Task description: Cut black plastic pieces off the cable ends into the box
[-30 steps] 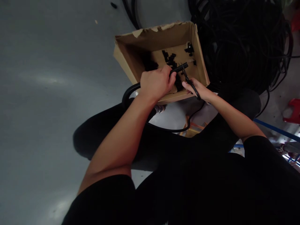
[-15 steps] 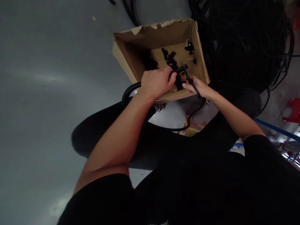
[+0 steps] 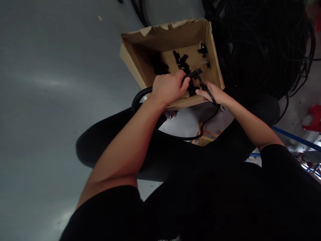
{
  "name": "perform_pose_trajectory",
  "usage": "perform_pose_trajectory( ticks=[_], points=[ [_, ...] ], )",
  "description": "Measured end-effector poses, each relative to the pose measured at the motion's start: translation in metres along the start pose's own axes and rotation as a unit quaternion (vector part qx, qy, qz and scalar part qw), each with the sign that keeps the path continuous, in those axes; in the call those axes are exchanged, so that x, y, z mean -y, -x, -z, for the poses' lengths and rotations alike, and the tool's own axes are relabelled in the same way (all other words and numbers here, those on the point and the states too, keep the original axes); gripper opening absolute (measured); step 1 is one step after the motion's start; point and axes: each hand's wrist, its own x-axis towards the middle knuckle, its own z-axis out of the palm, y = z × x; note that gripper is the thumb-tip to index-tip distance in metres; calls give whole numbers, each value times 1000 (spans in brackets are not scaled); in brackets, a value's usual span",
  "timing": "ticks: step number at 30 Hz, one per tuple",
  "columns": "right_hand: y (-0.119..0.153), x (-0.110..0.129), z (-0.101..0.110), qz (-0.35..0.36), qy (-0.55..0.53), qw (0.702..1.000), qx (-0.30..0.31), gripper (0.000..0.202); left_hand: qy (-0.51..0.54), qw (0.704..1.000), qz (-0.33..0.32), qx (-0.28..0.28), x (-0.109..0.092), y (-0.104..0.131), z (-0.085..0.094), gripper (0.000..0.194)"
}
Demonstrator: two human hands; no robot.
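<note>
My left hand (image 3: 168, 86) is closed around a black corrugated hose (image 3: 140, 96), whose short end sticks out past the thumb over the cardboard box (image 3: 140, 68). In my right hand (image 3: 213, 93) is a pair of black-handled scissors (image 3: 206, 87). Their blades are parted and lie at the hose end, a little short of its tip. Short black cut pieces (image 3: 182, 60) are scattered on the bottom of the box below. The part of the hose inside my left fist is hidden.
A big heap of coiled black hose (image 3: 260, 50) lies right of the box. Between my legs stands a wooden object (image 3: 207, 136). A red item (image 3: 313, 118) and a blue bar (image 3: 296, 137) are at the right. Grey floor (image 3: 50, 100) stretches to the left.
Almost nothing differs. My left hand has shifted very slightly to the right, and the scissors stay at the same place on the hose end.
</note>
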Motion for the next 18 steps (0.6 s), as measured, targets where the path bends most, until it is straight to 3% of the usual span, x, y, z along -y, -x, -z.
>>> perform_pose_trajectory(
  ticks=[4,9,12,18],
  points=[
    [0,7,8,-27,76,997,-9,80,4,1000,1,8,1,-1,6,40],
    [3,28,13,-48,104,993,28,91,-135,990,-36,26,6,-1,14,46],
    [4,35,14,-45,116,991,48,89,-155,984,-70,43,12,-4,12,44],
    [-1,29,22,-8,222,975,19,76,-117,984,-116,62,35,-17,5,44]
  ],
)
